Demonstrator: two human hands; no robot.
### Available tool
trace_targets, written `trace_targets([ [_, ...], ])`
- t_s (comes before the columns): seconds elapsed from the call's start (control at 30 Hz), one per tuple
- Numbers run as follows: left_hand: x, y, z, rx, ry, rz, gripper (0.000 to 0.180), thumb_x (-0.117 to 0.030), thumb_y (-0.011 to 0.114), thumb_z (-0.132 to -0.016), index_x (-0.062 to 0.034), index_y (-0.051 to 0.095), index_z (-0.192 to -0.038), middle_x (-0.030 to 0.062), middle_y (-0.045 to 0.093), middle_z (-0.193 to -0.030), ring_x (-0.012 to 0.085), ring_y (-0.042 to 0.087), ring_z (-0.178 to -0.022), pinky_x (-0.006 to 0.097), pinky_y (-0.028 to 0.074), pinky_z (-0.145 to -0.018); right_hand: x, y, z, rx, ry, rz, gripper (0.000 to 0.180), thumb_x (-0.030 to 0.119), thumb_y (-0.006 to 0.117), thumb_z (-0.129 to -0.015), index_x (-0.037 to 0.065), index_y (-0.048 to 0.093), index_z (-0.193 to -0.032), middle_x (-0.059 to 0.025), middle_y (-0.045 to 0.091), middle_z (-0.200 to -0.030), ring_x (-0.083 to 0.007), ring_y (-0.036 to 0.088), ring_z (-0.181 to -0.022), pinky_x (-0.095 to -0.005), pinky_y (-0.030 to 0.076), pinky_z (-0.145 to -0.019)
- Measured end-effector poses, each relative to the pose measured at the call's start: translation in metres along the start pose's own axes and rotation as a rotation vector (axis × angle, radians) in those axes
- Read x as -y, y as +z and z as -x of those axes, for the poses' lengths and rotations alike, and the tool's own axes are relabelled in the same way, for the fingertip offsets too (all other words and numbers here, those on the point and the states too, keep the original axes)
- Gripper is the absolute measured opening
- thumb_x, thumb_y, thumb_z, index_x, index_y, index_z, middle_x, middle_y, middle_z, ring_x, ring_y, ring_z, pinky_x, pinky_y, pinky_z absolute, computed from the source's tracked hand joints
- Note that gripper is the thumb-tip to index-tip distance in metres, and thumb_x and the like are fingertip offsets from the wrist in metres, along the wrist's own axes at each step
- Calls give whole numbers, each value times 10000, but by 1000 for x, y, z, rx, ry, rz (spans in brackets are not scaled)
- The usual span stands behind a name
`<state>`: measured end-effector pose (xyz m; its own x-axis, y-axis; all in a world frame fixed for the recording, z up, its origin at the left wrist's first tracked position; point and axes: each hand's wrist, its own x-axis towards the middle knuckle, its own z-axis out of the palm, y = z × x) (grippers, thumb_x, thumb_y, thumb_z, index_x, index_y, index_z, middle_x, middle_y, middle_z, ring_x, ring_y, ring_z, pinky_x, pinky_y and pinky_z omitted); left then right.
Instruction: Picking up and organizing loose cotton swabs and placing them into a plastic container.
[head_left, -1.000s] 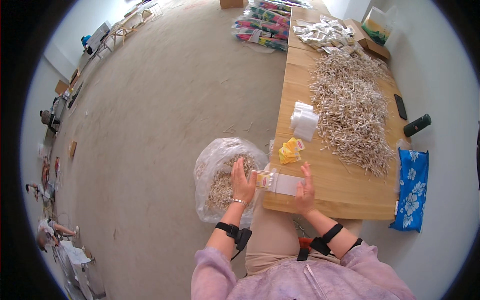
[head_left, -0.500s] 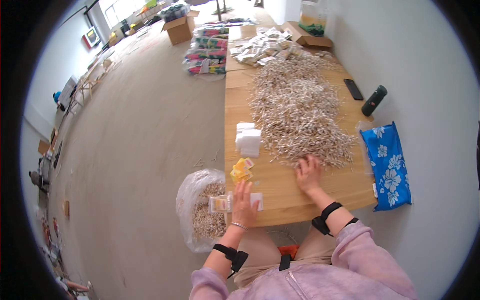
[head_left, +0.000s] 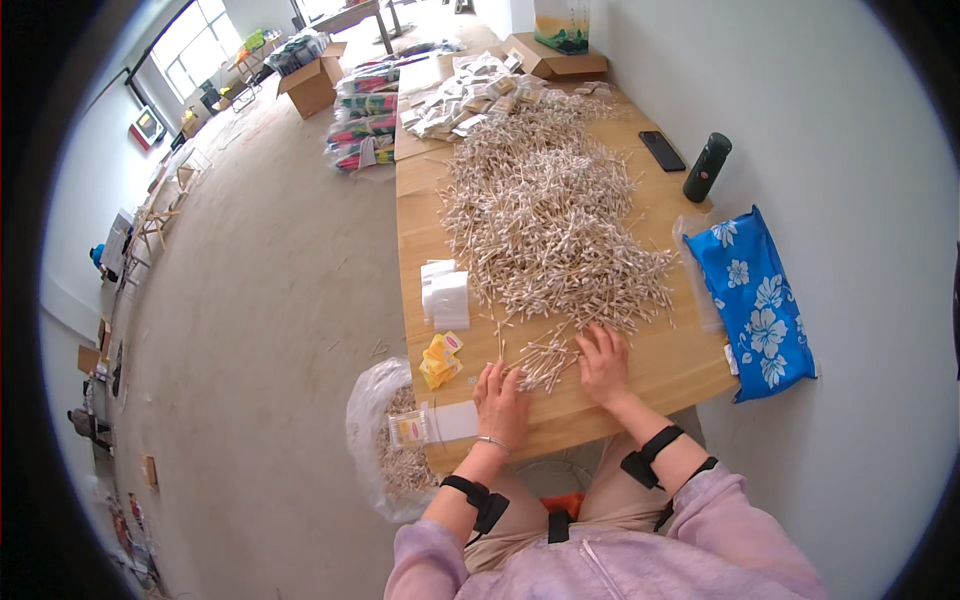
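Both hands have left the flat white packet [head_left: 448, 422] — it now lies at the table [head_left: 690, 365] edge, just left of the left hand [head_left: 503, 403] — and rest open, palms down, holding nothing, either side of a small bunch of cotton swabs [head_left: 545, 362]; right hand [head_left: 603, 362] flanks it. Rake them together gently, keeping the sticks parallel
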<state>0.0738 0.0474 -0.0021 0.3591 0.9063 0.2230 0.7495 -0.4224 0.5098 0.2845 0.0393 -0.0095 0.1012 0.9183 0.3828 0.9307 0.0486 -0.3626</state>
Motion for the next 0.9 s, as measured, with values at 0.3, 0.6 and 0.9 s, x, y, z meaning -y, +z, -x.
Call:
trace_targets([
  [0.3, 15, 6, -10, -147, -3, 9, 348, -124, 744, -688, -145, 646, -1021, 79, 543, -1193, 303, 441, -1195, 426, 344, -1009, 30, 18, 8, 291, -274, -72, 474, 296, 539, -876, 163, 482, -1327, -77, 360, -1433, -315, 240, -1360, -508, 121, -1122],
  [0.6, 28, 0, -6, -229, -156, 155, 245, -124, 728, -715, -108, 669, -952, 87, 593, -1091, 293, 512, -1065, 406, 398, -926, 19, -1, 0, 143, -89, 81, 565, 295, 565, -855, 100, 420, -1365, -82, 334, -1451, -297, 227, -1378, -530, 95, -1127],
  [0.9, 42, 8, 2, -176, -107, 239, 228, -78, 727, -710, -59, 668, -929, 96, 616, -1027, 283, 535, -1013, 363, 457, -853, 11, 7, 8, 127, -287, -24, 257, 224, 645, -805, 185, 659, -1059, -9, 544, -1231, -245, 404, -1227, -461, 219, -1097],
])
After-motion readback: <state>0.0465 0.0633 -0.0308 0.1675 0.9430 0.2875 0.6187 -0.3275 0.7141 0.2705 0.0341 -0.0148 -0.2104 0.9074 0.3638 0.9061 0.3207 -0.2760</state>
